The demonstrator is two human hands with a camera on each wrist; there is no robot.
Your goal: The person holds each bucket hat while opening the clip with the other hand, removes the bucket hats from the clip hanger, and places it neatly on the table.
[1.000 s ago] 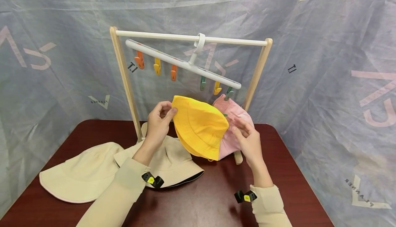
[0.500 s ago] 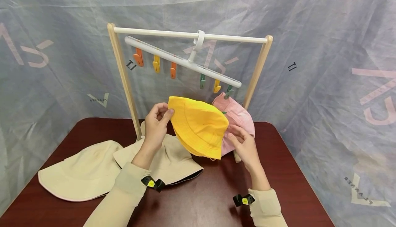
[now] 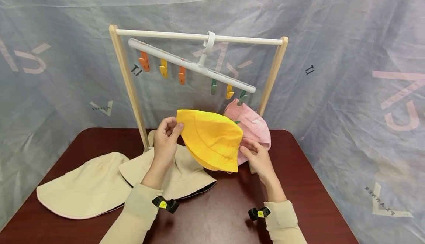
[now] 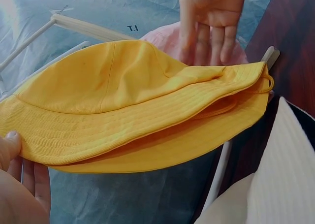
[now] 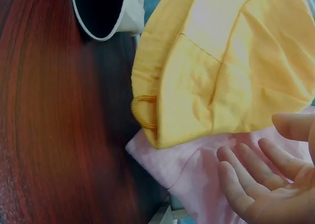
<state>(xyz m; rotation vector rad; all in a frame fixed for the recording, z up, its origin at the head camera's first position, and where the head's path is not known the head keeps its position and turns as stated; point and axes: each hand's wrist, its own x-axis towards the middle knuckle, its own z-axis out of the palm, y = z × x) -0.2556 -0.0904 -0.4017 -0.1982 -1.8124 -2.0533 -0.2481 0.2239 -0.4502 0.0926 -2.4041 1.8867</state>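
Head view: left hand [image 3: 165, 139] is pinching the yellow hat [image 3: 212, 137] by its brim; right hand [image 3: 258, 158] is hovering near the pink hat [image 3: 255, 124], fingers loosely parted.

Yellow hat [image 3: 210, 138] apparently slightly lower.

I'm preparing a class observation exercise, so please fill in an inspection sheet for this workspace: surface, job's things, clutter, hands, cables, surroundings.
Surface: glossy dark-red table
Job's things: yellow hat held up; pink hat hanging at a green clip on the tilted white hanger; two cream hats on the table
Clutter: nothing seen
Hands: left hand pinches the yellow hat's brim; right hand beside its crown, contact unclear
Cables: nothing seen
Surroundings: grey printed sheeting
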